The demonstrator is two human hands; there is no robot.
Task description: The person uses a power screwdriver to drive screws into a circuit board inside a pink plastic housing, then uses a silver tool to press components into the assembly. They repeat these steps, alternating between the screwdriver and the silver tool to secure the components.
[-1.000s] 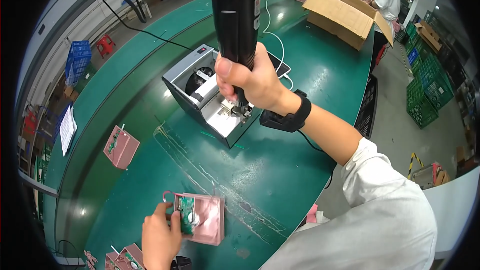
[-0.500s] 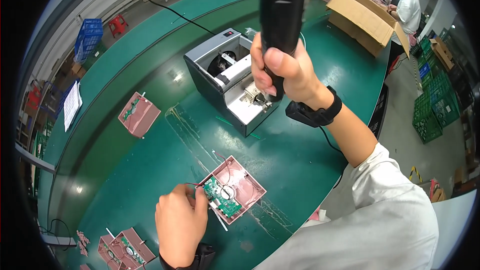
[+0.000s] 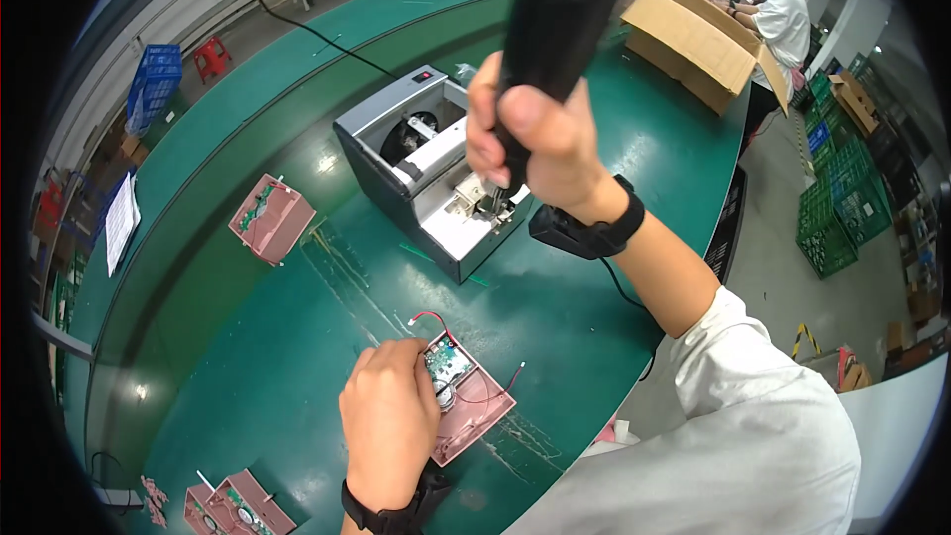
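Lower centre: my left hand [image 3: 391, 406], at an open pink box [image 3: 474, 424]; fingertips hidden, pinch I cannot tell. Box likely light, stiff, best held by its rim; circuit board [image 3: 448, 361] fragile. Upper centre: my right hand [image 3: 545, 144], curled round a black tool [image 3: 563, 25].

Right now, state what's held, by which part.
Right hand grips a black tool around its lower body; left hand is at the pink box, its hold hidden.

Glossy green worktable [image 3: 555, 337], grey floor [image 3: 763, 258], red stool [image 3: 211, 58], stacked green crates [image 3: 827, 238], pale pillar [image 3: 845, 25]
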